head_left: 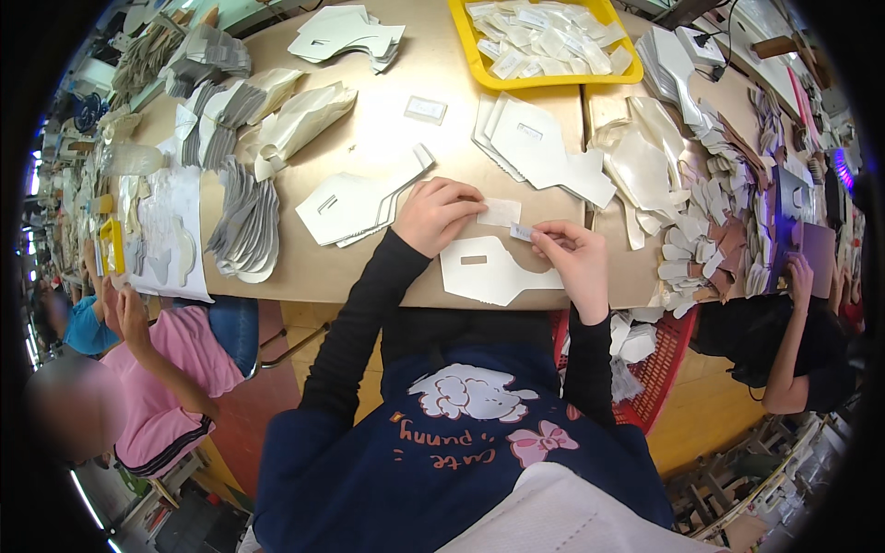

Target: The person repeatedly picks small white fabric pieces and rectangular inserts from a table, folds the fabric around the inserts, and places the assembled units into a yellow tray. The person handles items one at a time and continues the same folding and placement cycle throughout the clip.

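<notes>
Left hand (433,214) pinches a white strip (500,212) at its fingertips, right hand (576,258) seems to grip a small tag (522,232) just beyond them, above a white cutout (489,269); a slip could leave the tag crooked.

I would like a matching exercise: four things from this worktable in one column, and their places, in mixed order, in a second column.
1. yellow tray
2. small white strip
3. white cut piece with a slot
4. red basket

A. below the table edge, at the person's right
B. between both hands
C. far side of the table
D. table edge, beneath the hands

Pairs: 1-C, 2-B, 3-D, 4-A
</notes>
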`<act>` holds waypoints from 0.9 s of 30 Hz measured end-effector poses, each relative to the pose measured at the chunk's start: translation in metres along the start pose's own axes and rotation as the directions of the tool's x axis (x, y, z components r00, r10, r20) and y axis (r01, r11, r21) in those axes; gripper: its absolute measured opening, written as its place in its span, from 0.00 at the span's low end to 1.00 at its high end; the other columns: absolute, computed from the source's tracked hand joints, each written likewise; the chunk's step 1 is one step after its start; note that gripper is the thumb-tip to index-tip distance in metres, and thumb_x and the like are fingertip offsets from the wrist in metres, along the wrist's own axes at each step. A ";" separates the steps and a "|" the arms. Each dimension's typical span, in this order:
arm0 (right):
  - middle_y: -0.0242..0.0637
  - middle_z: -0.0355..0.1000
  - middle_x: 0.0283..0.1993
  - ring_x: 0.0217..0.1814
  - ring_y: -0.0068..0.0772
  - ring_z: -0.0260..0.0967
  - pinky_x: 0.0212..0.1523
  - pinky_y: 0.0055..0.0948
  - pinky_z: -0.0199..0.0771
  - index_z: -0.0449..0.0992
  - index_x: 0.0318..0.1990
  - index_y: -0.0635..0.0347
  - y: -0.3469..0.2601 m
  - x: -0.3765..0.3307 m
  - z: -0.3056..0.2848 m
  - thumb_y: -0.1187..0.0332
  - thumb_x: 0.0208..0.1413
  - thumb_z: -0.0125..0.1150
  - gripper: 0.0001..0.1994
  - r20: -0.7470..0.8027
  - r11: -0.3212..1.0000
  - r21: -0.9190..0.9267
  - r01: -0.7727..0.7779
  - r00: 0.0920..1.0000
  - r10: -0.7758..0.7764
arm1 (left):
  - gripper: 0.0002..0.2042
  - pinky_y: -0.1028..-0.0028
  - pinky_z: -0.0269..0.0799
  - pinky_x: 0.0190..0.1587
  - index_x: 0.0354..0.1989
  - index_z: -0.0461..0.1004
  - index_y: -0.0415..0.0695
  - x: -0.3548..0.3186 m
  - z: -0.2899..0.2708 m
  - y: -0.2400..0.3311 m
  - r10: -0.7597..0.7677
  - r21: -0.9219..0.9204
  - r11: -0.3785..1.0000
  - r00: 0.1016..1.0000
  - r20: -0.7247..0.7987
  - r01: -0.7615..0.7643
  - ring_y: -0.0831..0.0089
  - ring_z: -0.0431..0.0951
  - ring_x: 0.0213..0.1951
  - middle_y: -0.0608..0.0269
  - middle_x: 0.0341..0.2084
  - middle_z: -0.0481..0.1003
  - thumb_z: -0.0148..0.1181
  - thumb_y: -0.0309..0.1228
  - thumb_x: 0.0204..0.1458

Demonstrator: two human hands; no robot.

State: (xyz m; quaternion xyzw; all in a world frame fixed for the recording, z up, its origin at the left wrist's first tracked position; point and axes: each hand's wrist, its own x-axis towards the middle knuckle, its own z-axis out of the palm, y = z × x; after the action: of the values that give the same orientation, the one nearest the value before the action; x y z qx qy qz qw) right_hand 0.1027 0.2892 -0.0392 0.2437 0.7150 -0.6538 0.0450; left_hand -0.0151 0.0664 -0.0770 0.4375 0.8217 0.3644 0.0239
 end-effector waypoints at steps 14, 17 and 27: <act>0.38 0.79 0.30 0.29 0.19 0.77 0.32 0.15 0.77 0.81 0.39 0.73 -0.005 0.039 0.033 0.75 0.56 0.67 0.07 0.083 0.984 0.009 -0.179 0.981 0.178 | 0.12 0.66 0.66 0.54 0.40 0.80 0.49 -0.008 -0.007 -0.010 0.131 0.083 0.987 0.990 0.048 -0.135 0.69 0.74 0.52 0.73 0.49 0.77 0.64 0.26 0.44; 0.38 0.79 0.29 0.29 0.20 0.77 0.32 0.16 0.77 0.81 0.39 0.73 -0.004 0.038 0.033 0.75 0.56 0.67 0.07 0.041 0.982 0.005 -0.190 0.981 0.190 | 0.13 0.66 0.65 0.54 0.40 0.80 0.49 -0.008 -0.006 -0.010 0.117 0.091 0.989 0.992 0.045 -0.121 0.70 0.74 0.52 0.73 0.48 0.77 0.64 0.26 0.43; 0.38 0.79 0.28 0.28 0.21 0.77 0.31 0.18 0.78 0.81 0.36 0.73 -0.002 0.035 0.035 0.77 0.55 0.66 0.06 0.006 0.994 -0.008 -0.108 0.994 0.108 | 0.13 0.67 0.65 0.53 0.40 0.80 0.50 -0.006 -0.009 -0.007 0.071 0.057 0.996 0.996 0.060 -0.075 0.69 0.75 0.49 0.70 0.44 0.76 0.64 0.25 0.44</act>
State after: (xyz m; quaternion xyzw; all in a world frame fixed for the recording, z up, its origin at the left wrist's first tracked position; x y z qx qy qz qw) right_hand 0.0627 0.2653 -0.0559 0.2797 0.7033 -0.6482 0.0835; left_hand -0.0197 0.0542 -0.0767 0.4782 0.8146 0.3275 0.0214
